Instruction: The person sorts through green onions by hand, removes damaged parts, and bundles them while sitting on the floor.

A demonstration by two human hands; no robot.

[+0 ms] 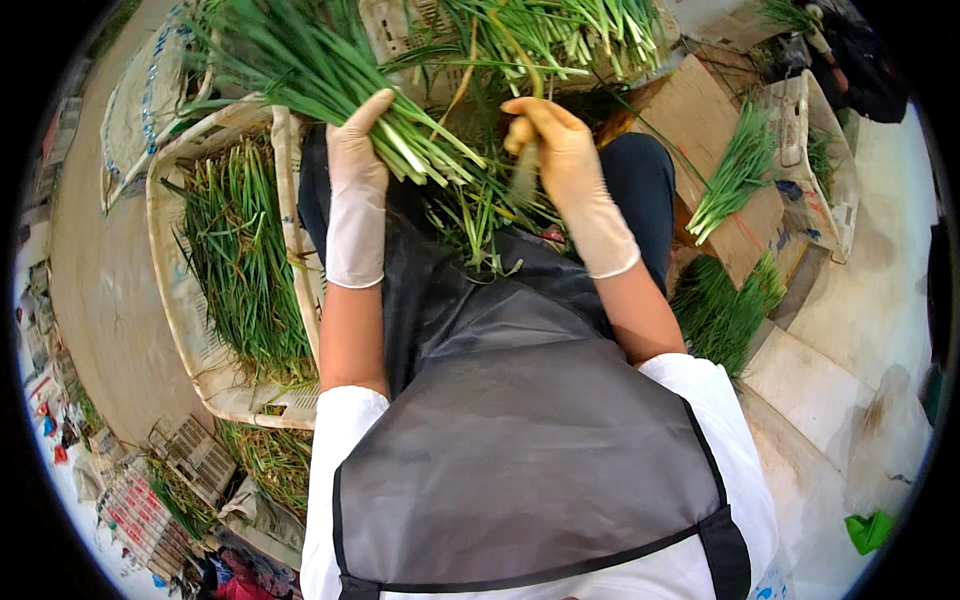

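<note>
My left hand (358,154), in a pale thin glove, grips a thick bunch of garlic chives (322,75). The green leaves fan out to the upper left, and the white stem ends point down to the right. My right hand (561,146) wears a glove stained yellow at the fingers. Its thumb and forefinger are closed on a yellowed leaf (535,71); a pale blurred strip hangs below the fingers, too smeared to identify. Loose trimmings (480,232) lie between my knees on the dark apron (517,405).
A plastic crate (172,300) packed with chives stands at my left. Ahead, another crate (386,34) bears chives (607,34). Right: a bunch (739,169) on cardboard (679,112), more chives (720,307) below, and a crate (795,135). Another person (862,67) is at upper right.
</note>
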